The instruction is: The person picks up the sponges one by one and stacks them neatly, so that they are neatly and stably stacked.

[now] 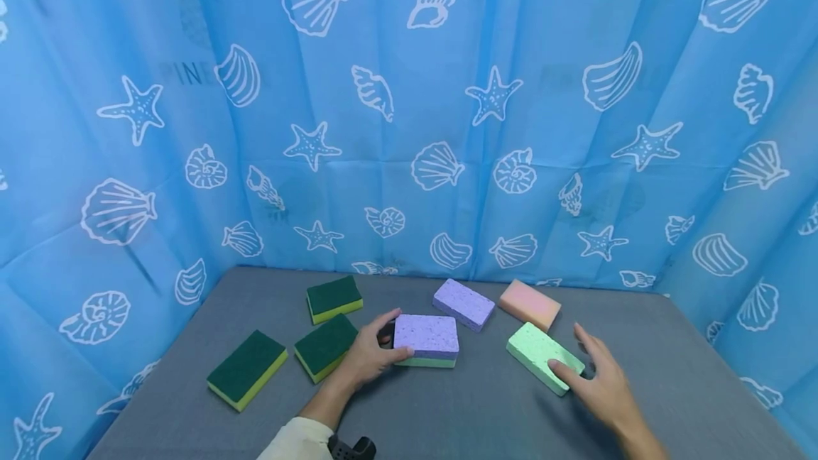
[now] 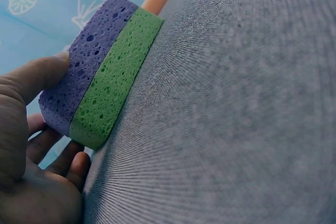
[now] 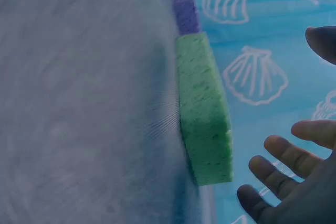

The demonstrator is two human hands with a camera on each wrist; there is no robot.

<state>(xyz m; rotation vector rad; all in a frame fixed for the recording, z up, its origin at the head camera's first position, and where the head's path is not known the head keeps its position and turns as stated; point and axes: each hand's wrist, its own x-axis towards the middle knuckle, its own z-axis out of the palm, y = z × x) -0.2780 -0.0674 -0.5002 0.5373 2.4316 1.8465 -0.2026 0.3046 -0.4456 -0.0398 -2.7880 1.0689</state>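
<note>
Left hand grips the only stack; right of it, right hand spreads wide by the unstacked green sponge.

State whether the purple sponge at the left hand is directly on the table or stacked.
Stacked: the left wrist view shows a green sponge beneath the purple sponge, between it and the grey table.

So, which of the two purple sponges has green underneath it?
The front purple sponge, the one the left hand grips: a light green layer lies under it. The other purple sponge, behind it and to the right, shows only purple.
</note>
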